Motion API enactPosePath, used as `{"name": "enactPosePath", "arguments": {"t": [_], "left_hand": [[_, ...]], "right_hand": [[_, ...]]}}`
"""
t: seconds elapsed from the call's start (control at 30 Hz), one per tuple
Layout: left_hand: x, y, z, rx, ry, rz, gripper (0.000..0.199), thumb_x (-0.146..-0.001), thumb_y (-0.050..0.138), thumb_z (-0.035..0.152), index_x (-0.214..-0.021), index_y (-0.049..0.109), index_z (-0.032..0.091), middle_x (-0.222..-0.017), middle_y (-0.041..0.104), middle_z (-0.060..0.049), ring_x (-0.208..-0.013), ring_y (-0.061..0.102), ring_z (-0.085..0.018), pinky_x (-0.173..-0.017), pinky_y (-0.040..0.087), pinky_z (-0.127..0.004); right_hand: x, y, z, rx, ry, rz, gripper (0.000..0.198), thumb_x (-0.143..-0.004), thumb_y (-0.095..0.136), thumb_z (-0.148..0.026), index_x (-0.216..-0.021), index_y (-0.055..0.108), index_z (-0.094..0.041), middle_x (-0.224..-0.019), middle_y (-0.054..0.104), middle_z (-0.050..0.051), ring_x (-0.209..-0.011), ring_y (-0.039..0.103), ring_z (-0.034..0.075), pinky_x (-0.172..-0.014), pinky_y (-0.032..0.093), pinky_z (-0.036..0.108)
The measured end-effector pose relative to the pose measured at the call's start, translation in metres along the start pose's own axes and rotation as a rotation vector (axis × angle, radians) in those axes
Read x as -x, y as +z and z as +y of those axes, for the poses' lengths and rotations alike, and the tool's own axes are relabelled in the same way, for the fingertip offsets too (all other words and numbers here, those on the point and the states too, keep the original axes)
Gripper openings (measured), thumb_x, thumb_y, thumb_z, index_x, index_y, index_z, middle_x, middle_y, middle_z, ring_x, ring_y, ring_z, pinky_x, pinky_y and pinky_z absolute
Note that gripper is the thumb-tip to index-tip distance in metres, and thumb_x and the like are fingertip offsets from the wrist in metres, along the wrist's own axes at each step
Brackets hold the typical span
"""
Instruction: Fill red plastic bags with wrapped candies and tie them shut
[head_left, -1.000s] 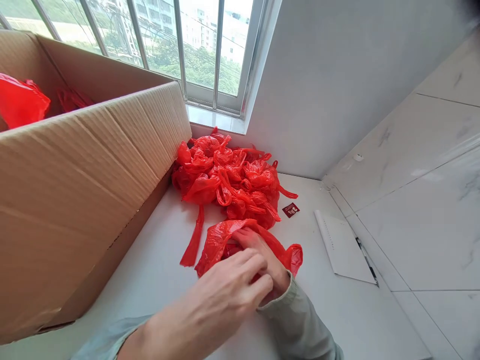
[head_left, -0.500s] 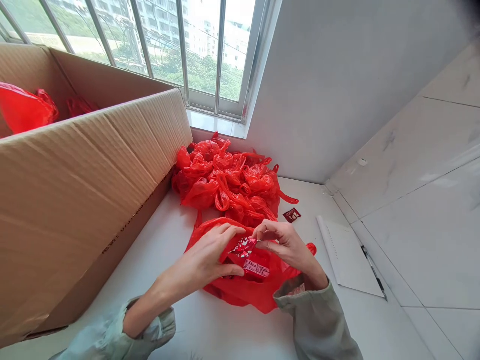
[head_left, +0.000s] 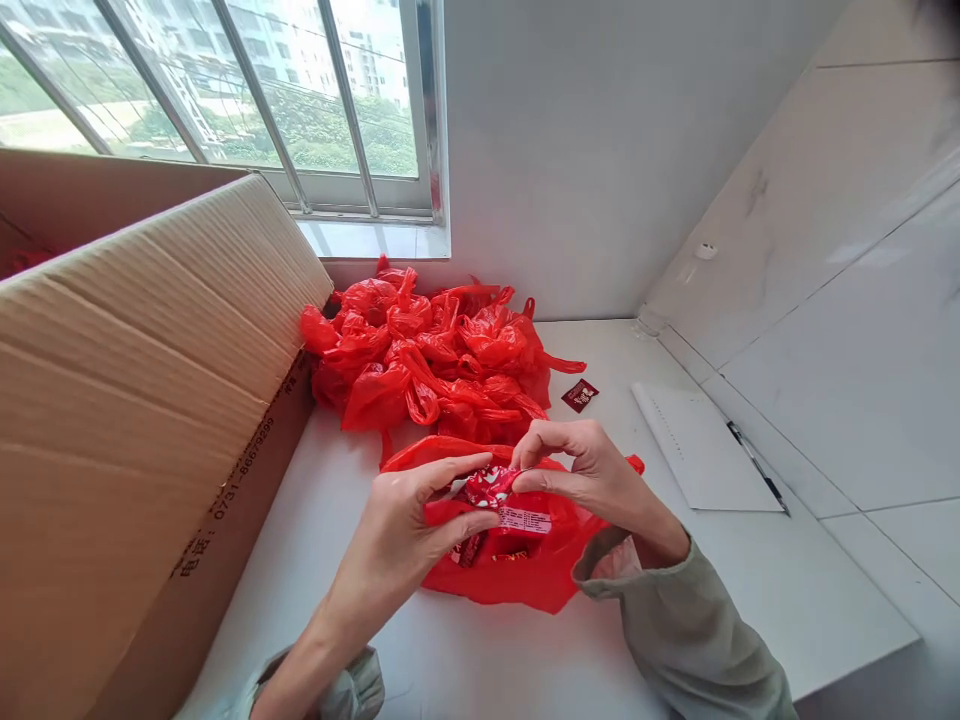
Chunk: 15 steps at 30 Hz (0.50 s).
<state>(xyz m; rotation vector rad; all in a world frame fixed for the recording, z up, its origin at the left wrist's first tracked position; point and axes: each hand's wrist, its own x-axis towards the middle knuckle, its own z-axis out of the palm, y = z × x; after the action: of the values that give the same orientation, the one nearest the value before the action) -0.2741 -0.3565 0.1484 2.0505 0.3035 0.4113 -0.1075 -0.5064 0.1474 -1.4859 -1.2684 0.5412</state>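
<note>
A small red packet with a white pattern (head_left: pixel 489 486) is held above an opened red plastic bag (head_left: pixel 525 585). My right hand (head_left: pixel 581 465) pinches the packet's right end between thumb and forefinger. Round its left part curve the thumb and fingers of my left hand (head_left: pixel 409 520), closed on its upper and lower edges. Inside the bag lie a red package with a white printed label (head_left: pixel 525 520) and a dark red wrapped piece (head_left: pixel 471 550). The bag's folds hide the rest of its contents.
Several knotted red plastic bags (head_left: pixel 442 350) are heaped behind, under the window. A large cardboard box (head_left: pixel 150 380) stands at the left. To the right are a dark red sachet (head_left: pixel 580 396), a white paper pad (head_left: pixel 697 450) and a pen (head_left: pixel 757 467) by the tiled wall.
My left hand has closed in on the packet, its thumb now at the lower edge. My right hand still pinches the right end. The camera view has turned to the right.
</note>
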Motion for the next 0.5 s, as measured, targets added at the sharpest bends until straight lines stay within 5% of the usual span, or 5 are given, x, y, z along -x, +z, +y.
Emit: {"name": "enactPosePath", "arguments": {"t": [0.13, 0.33, 0.5], "left_hand": [[0.0009, -0.0071, 0.0027, 0.038, -0.042, -0.085, 0.03, -0.088, 0.068, 0.044, -0.117, 0.07, 0.033, -0.102, 0.077, 0.004, -0.087, 0.072, -0.016, -0.075, 0.057, -0.019], [-0.0006, -0.006, 0.0076, 0.076, 0.021, -0.061, 0.024, -0.095, 0.058, 0.041, -0.112, 0.073, 0.034, -0.1, 0.077, 0.003, -0.094, 0.07, -0.019, -0.085, 0.053, -0.023], [0.0013, -0.0031, 0.0048, 0.185, -0.076, 0.01, 0.025, -0.095, 0.058, 0.042, -0.1, 0.078, 0.027, -0.094, 0.076, 0.002, -0.091, 0.067, -0.019, -0.08, 0.05, -0.024]], "right_hand": [[0.003, -0.0014, -0.0037, -0.022, -0.02, 0.066, 0.021, -0.085, 0.073, -0.036, -0.074, 0.066, -0.02, -0.075, 0.071, 0.0, -0.068, 0.062, 0.013, -0.064, 0.049, 0.026], [0.0062, -0.0033, -0.0067, -0.043, 0.024, 0.1, 0.022, -0.084, 0.074, -0.036, -0.072, 0.066, -0.019, -0.071, 0.069, 0.0, -0.065, 0.061, 0.012, -0.062, 0.048, 0.025], [0.0095, -0.003, -0.0088, -0.032, 0.108, 0.145, 0.027, -0.08, 0.078, -0.039, -0.068, 0.064, -0.019, -0.066, 0.064, -0.002, -0.061, 0.054, 0.012, -0.057, 0.041, 0.026]]}}
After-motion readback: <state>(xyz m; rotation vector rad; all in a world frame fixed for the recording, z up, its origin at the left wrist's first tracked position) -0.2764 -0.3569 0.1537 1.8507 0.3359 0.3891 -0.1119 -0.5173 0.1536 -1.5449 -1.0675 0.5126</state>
